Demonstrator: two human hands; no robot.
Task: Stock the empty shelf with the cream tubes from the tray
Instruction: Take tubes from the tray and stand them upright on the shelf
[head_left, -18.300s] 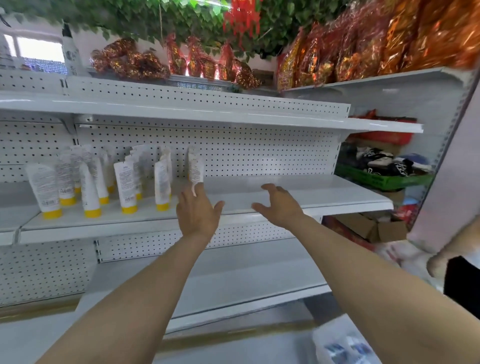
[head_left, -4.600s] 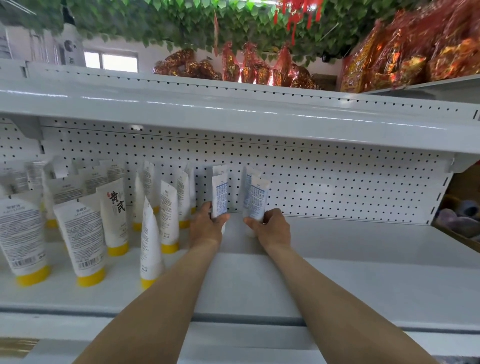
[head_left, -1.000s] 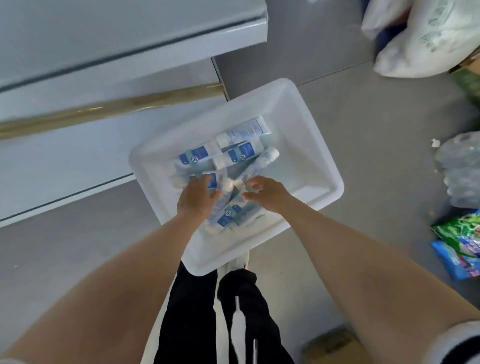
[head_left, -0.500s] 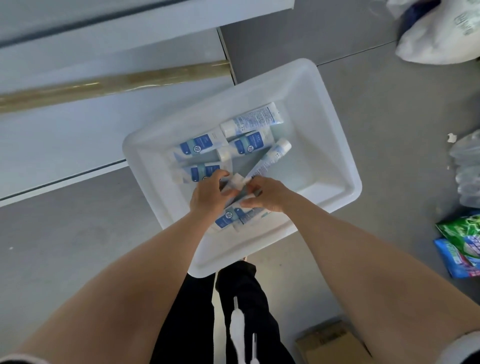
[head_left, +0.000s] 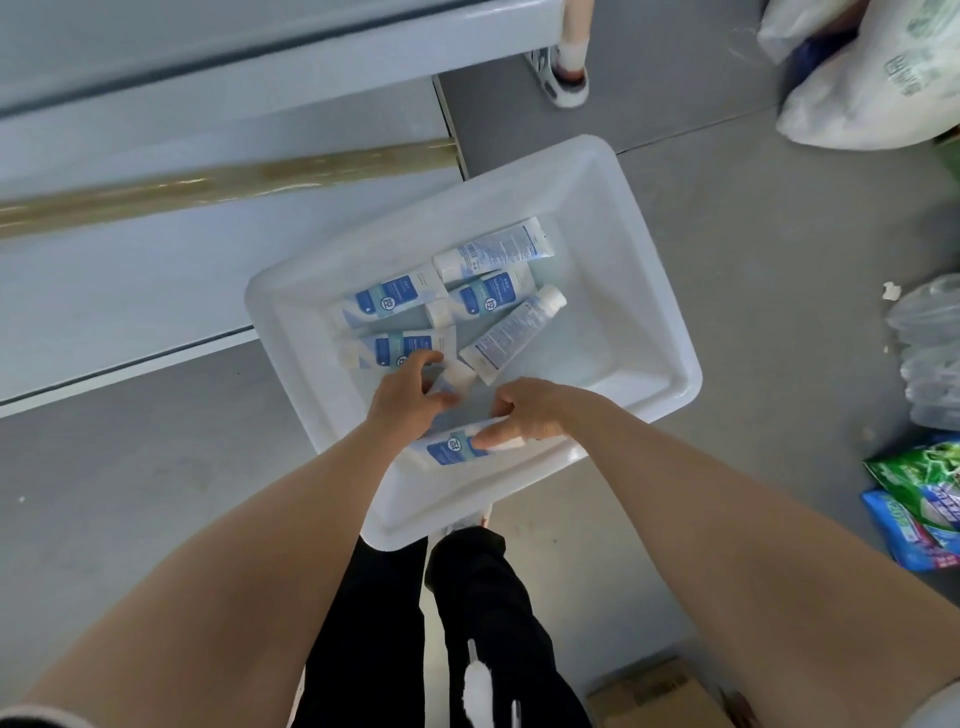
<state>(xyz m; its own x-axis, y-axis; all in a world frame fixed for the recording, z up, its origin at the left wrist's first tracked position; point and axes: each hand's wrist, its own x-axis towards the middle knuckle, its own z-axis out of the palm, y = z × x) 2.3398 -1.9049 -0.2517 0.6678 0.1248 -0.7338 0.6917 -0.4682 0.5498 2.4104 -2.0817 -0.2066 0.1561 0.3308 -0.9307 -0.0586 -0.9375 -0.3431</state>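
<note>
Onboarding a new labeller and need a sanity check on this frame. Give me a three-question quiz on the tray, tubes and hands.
1. True or false: the white tray stands on a shelf.
2. Multiple choice: what does the right hand hold? A) a blue-labelled cream tube B) a green packet C) nothing
3. Fill in: the caps of the loose tubes lying in the tray are ___ in colour.

Key: 1 false, it sits on the grey floor; 2 A; 3 white.
</note>
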